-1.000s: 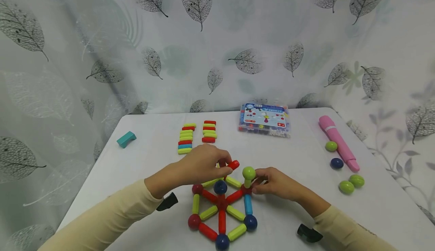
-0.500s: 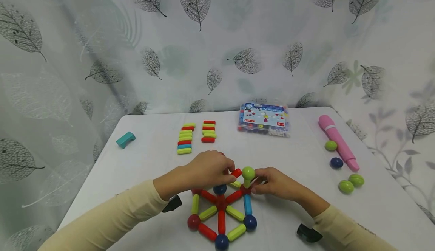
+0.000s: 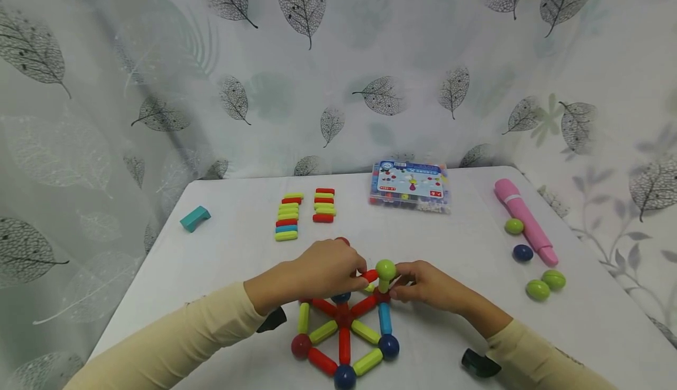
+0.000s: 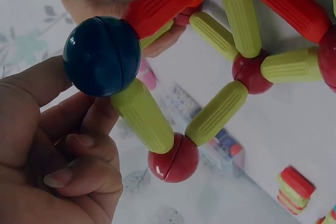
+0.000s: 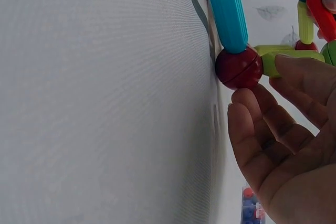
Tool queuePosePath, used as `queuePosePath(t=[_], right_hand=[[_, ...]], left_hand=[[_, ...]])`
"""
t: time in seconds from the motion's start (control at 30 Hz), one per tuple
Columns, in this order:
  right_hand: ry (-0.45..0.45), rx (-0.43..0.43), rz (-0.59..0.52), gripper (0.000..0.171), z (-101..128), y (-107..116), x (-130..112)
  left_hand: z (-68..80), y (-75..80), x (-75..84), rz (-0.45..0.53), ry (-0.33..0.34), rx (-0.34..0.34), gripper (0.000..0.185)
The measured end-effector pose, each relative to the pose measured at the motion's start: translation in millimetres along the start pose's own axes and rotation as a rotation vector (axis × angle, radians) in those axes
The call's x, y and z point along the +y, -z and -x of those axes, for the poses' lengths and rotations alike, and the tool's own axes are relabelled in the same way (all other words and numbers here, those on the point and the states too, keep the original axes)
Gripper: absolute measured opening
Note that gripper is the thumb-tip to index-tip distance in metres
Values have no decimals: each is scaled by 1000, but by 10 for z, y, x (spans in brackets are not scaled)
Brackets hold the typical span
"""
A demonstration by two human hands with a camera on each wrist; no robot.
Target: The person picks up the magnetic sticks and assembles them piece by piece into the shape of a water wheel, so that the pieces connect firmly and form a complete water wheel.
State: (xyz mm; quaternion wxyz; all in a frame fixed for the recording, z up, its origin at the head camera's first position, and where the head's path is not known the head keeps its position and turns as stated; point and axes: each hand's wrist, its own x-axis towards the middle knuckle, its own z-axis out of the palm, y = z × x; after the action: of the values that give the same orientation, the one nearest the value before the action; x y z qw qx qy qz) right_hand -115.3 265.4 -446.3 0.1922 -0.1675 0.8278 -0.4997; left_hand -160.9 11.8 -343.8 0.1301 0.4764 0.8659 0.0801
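The ball-and-rod frame stands on the counter, between the two hands. Its flat base looks nearly complete, in my judgement: spokes go out from the centre toward the outer balls, although the left hand covers the rear side. The upper part is less advanced. A raised blue ball is linked by a yellow-green rod to an upper red ball, and a green ball sits on a short upright. The left grip is narrow and holds a red rod close to the green ball; whether it is fully joined, I cannot tell. The right hand has its grip on the short upright, fingers at the red corner ball. The three nearest outer balls carry no upright. Two rows of rods, a loose blue ball and three loose green balls lie unused.
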Motion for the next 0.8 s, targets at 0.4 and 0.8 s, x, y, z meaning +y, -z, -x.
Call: queuePosePath(t=[0.4,0.8], right_hand=[[6,4,3,26,-3,-5,18],[-5,-2,18,27,-10,-1,27]], left_hand=[[-6,-39,0,26,3,0,25],[347,22,-135,37,54,191,28]])
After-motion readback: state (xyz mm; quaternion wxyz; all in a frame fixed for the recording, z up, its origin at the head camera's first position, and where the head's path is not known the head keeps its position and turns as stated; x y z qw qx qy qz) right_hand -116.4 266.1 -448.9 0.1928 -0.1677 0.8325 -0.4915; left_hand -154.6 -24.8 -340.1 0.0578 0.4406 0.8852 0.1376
